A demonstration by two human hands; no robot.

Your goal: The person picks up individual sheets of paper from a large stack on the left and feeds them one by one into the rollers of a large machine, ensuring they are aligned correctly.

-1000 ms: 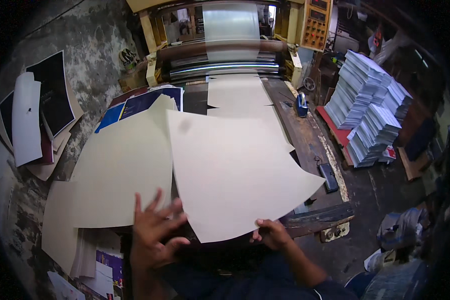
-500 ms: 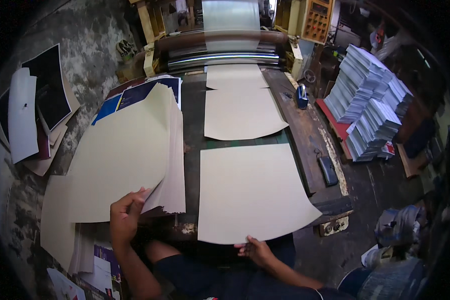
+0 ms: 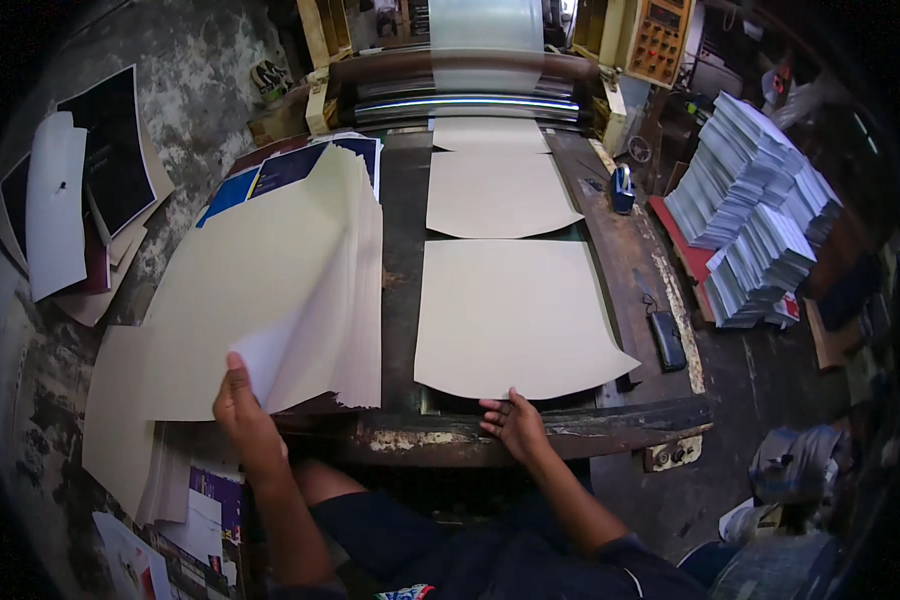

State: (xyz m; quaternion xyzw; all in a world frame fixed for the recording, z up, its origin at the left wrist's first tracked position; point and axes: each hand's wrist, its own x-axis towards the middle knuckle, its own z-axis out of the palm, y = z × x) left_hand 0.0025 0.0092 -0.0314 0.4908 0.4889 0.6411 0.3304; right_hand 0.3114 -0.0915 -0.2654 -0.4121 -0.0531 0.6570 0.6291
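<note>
A stack of large cream paper sheets (image 3: 240, 270) lies at the left of the machine's feed table. My left hand (image 3: 248, 415) is closed on the near corner of the top sheet, lifting it so its white underside (image 3: 285, 345) shows. On the table's right, a separate cream sheet (image 3: 515, 310) lies flat, its near right corner curling up. My right hand (image 3: 518, 428) is at this sheet's near edge, thumb touching the edge and fingers apart below it. Beyond it, another cream sheet (image 3: 500, 190) leads toward the shiny roller (image 3: 470, 103).
Clear film (image 3: 485, 45) hangs above the roller, with a button panel (image 3: 660, 40) beside it. A tape dispenser (image 3: 622, 188) and a dark case (image 3: 667, 340) lie on the table's right side. Stacked white printed bundles (image 3: 745, 190) stand right; loose sheets (image 3: 55, 205) lean at the wall.
The near right sheet has moved away from me toward the roller, my right hand following and its pinch loosening. My left hand has peeled the top sheet's corner further up.
</note>
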